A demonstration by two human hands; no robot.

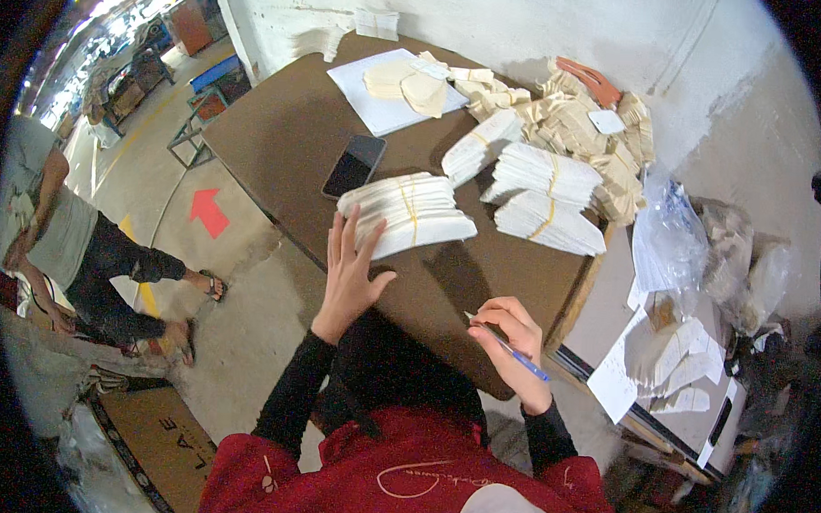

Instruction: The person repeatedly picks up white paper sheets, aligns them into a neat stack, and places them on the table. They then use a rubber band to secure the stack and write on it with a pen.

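My left hand (348, 277) is open, its fingers spread against the left end of a white bundle (412, 216) of stacked flat pieces tied with a yellow band. A blue and white pen (524, 361) is gripped in my right hand (514, 337), above the near edge of the brown table (279, 130). The pen's tip points left, toward the table top. Beyond the bundle lies a dark phone (354, 167). More banded white bundles (544, 175) rest to its right.
Cream banded bundles (569, 117) and an orange glove-like item (587, 80) are heaped by the wall. White sheets (380, 88) lie at the back. Plastic bags (669, 225) and papers (616, 368) sit at right. Another person (77, 236) stands at left, near a cardboard box (155, 447).
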